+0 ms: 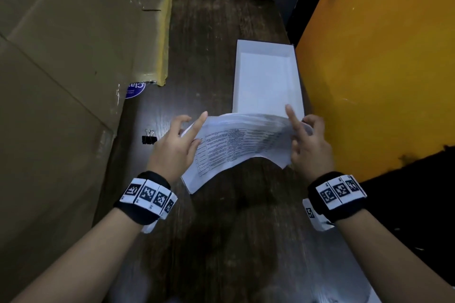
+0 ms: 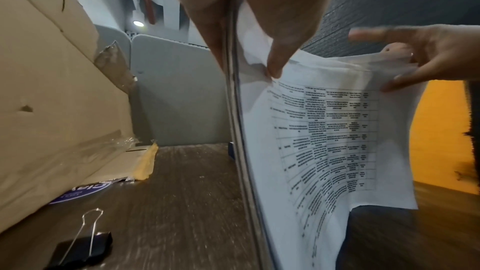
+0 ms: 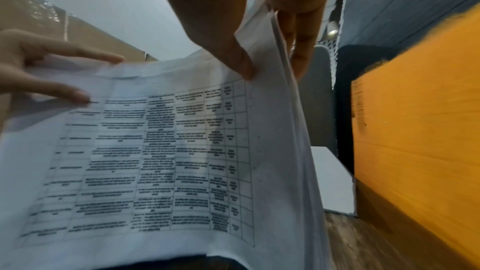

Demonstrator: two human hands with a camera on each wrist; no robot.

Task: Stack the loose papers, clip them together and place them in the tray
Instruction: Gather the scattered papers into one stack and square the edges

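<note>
Papers (image 1: 236, 147), printed tables, bowed between both hands.

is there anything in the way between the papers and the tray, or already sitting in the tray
Nothing visible blocks the way. Both hands, left hand and right hand, hold the papers just in front of the tray, which looks empty. The binder clip lies off to the left.

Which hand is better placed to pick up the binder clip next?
Probably the left. The binder clip lies on the table beside the left hand, while the right hand holds the far edge of the papers and could keep holding the stack.
</note>
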